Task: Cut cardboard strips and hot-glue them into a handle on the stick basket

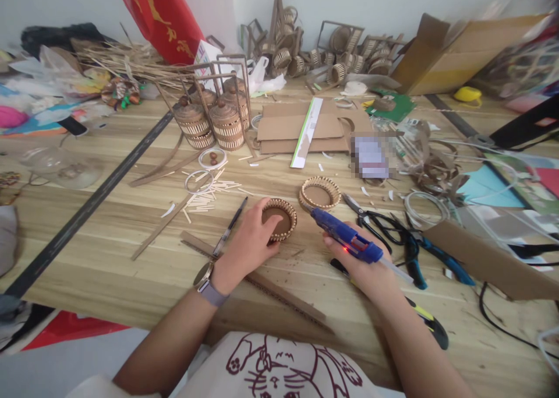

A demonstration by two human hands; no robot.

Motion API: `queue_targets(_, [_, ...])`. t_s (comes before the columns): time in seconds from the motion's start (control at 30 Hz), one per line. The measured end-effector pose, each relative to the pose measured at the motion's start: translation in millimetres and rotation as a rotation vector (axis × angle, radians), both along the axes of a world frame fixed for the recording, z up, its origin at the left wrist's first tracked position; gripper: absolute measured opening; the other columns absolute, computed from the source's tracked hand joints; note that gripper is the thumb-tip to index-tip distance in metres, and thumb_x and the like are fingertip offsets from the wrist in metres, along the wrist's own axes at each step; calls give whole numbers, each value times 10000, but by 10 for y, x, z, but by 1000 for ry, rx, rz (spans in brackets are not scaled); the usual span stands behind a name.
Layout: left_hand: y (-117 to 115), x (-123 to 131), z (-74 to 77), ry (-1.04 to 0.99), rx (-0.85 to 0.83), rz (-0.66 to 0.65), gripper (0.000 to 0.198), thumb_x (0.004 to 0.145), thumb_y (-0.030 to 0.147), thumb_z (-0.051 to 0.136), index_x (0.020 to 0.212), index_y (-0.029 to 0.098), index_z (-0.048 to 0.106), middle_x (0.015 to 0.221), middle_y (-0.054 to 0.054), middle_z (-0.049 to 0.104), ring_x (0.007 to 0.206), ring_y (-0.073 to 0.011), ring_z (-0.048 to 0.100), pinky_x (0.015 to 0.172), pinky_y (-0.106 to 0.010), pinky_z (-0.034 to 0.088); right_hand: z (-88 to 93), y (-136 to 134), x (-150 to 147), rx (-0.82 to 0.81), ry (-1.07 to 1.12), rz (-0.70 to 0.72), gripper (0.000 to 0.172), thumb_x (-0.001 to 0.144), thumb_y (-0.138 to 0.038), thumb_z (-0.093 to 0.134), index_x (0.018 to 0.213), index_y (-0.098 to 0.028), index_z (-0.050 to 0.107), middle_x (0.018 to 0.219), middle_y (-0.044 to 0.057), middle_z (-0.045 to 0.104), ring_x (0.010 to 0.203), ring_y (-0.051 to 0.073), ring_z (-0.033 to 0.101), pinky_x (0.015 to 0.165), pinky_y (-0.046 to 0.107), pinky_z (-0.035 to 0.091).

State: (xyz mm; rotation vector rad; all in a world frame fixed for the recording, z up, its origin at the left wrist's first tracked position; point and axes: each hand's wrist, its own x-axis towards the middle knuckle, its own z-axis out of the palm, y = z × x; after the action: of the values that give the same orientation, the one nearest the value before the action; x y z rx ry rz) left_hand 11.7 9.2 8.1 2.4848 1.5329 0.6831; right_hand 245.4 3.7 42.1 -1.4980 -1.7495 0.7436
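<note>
My left hand (251,235) is closed around the left side of a small round basket (286,214) made of cardboard and short pale sticks, which rests on the table. In my right hand (364,270) is a blue glue gun (347,235), with a red light glowing on its side and a clear glue stick poking out of its back. The glue gun's nozzle points up and left, near a second round basket (321,194) of the same make. A pen (229,226) lies just left of my left hand.
Scissors (371,220), pliers (419,252) and a yellow-black cutter (425,322) lie to the right. Pale sticks (205,197) are scattered at the left, before several lidded baskets (225,124) in a frame. A cardboard strip (288,296) lies in front; flat cardboard (279,124) sits further back.
</note>
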Motion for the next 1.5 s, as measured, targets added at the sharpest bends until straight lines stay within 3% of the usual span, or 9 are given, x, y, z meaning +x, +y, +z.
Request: queue_targets(1.5, [-17,-38,66,6,3,31,332,816,154,687,1125,158,565,1459,-191,333,1401,-363,366,1117,-531,424,31,-21,-11,-32,-14,-19,220,793,-453,640,752,-238,653,683,2,670,610,174,611,591,282,482])
